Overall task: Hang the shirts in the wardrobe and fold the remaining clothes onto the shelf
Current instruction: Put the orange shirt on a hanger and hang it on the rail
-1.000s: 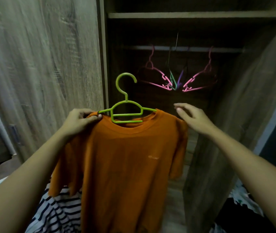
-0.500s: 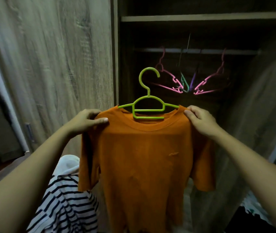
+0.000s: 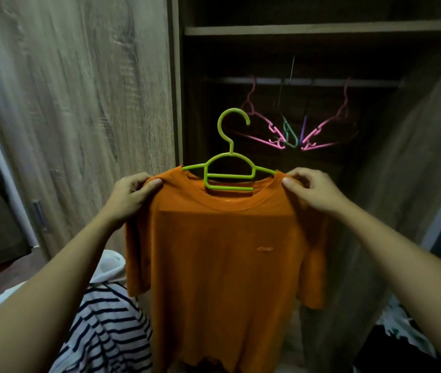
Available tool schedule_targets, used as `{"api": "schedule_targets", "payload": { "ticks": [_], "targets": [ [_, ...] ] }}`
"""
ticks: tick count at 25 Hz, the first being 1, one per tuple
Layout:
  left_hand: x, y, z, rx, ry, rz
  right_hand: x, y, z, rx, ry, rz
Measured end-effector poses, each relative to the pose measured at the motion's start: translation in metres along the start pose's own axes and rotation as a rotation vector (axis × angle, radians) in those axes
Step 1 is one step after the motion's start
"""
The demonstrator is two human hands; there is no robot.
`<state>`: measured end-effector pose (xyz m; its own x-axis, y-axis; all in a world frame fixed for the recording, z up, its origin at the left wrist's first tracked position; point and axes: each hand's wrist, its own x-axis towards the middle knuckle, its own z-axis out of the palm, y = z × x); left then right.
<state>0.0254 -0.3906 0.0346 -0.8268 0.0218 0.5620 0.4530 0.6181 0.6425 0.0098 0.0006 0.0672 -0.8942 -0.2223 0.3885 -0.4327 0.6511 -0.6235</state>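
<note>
Head view: orange shirt [image 3: 227, 259] on green hanger [image 3: 230, 168], pinched at shoulders by left hand [image 3: 130, 195] and right hand [image 3: 313, 189]; not yet on rail [image 3: 308, 82] at 12 o'clock; striped top [image 3: 109, 332] at 7 o'clock unfolded.

Both arms reach up from the lower corners; left hand [image 3: 130, 196] and right hand [image 3: 312, 191] pinch with curled fingers [image 3: 289, 182] at mid-frame.

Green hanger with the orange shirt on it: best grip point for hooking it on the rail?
Probably the bare stem below the hook of the green hanger, pinched from the front. The orange shirt covers both arms, and the hook must stay free for the rail.
</note>
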Motion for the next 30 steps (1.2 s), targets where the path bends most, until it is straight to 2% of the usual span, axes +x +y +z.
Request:
{"api": "schedule_targets", "payload": {
  "ticks": [4, 6, 9, 13, 16, 17, 19, 21, 23, 26, 30],
  "targets": [
    [-0.001, -0.001, 0.002, 0.027, 0.018, -0.023, 0.0, -0.025, 0.017, -0.1, 0.24, -0.135],
    [-0.001, 0.001, 0.006, 0.079, 0.028, -0.031, 0.004, -0.052, 0.034, -0.044, 0.127, -0.155],
    [-0.002, 0.012, 0.019, 0.179, 0.056, -0.024, 0.018, -0.084, 0.074, 0.196, -0.195, 0.098],
    [-0.004, 0.033, 0.038, 0.315, 0.162, -0.006, 0.04, -0.098, 0.1, 0.471, -0.151, 0.284],
    [-0.003, 0.056, 0.049, 0.318, 0.228, -0.023, 0.061, -0.094, 0.098, 0.588, -0.134, 0.317],
    [0.0, 0.065, 0.053, 0.339, 0.228, -0.058, 0.07, -0.091, 0.097, 0.601, -0.12, 0.3],
    [0.01, 0.081, 0.06, 0.388, 0.116, -0.164, 0.089, -0.082, 0.094, 0.606, -0.071, 0.262],
    [0.021, 0.093, 0.068, 0.331, -0.063, -0.193, 0.11, -0.073, 0.086, 0.611, -0.059, 0.249],
    [0.032, 0.101, 0.077, 0.175, -0.156, -0.152, 0.131, -0.062, 0.079, 0.627, -0.09, 0.243],
    [0.06, 0.098, 0.094, 0.037, -0.173, -0.079, 0.172, -0.046, 0.072, 0.649, -0.149, 0.216],
    [0.108, 0.09, 0.114, -0.123, -0.169, -0.103, 0.226, -0.037, 0.059, 0.662, -0.176, 0.179]
  ]
}}
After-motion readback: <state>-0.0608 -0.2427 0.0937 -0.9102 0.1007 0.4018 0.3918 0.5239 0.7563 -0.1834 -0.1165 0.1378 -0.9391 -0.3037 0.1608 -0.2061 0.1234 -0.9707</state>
